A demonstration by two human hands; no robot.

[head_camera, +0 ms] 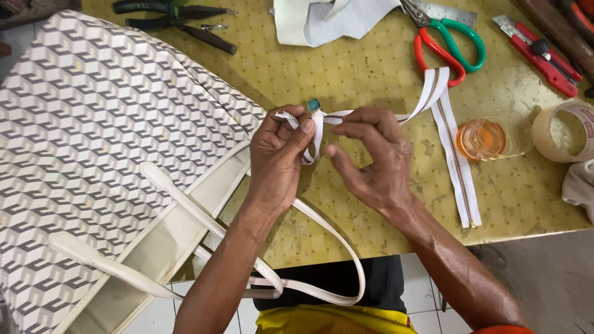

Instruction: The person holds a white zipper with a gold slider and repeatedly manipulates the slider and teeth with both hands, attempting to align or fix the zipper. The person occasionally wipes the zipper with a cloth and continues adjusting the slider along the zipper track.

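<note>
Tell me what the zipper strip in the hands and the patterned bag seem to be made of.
Zipper strip: white woven fabric tape, matte, with brassy metal-looking teeth that glint along its middle. Patterned bag: likely coated canvas or faux leather, judging by its smooth printed surface with a faint sheen; its cream straps look like smooth leather or imitation.

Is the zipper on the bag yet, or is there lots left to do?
Not yet. A white zipper tape lies cut on the table, scissors beside it. The left hand and right hand pinch one end, working at it. The patterned bag lies open beside them, with no zipper showing on it.
</note>
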